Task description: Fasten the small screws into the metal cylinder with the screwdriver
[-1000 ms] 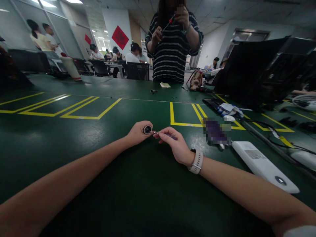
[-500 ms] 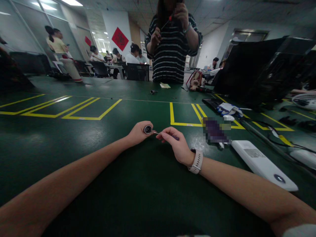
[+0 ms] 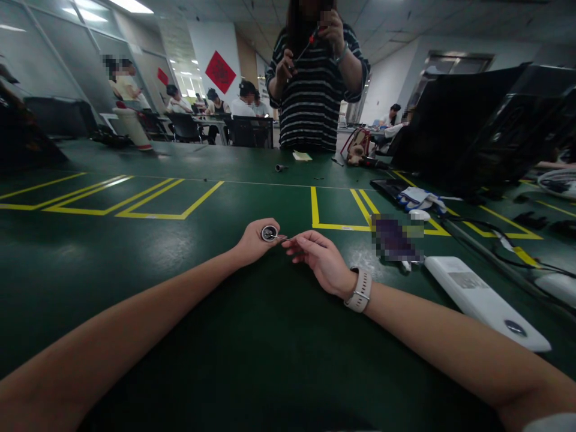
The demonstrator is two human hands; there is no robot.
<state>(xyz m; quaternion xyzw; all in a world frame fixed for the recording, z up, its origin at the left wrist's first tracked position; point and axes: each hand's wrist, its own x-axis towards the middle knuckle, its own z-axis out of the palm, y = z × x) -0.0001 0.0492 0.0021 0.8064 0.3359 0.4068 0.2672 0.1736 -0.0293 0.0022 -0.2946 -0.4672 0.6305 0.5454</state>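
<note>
Holding a small round part [image 3: 269,233] just above the green worktop [image 3: 180,288], the left hand [image 3: 252,243] has its grip closed around the part's dark body, shiny face turned back toward the wearer, probably so the centre stays visible and reachable. Right hand [image 3: 317,261] pinches a thin tool [image 3: 282,238] between thumb and fingertips, grip closed on the rear of it, other fingers loosely spread; the tool lies nearly level and its tip meets the face of the round part, looks like touching at or near the middle, too small to be sure. Pinch far back on the shaft reads as a light, fine hold rather than a forceful one. Both forearms rest low over the worktop, likely for steadiness. White watch [image 3: 359,291] on the right wrist. To the right, apart from the hands, a white flat device [image 3: 481,300] lies on the worktop, gloves [image 3: 420,198] further back near the yellow tape lines [image 3: 335,227]. Across the worktop a person in a striped top [image 3: 315,90] stands with own hands raised, holding a thin red-tipped tool, well apart from the wearer's hands
</note>
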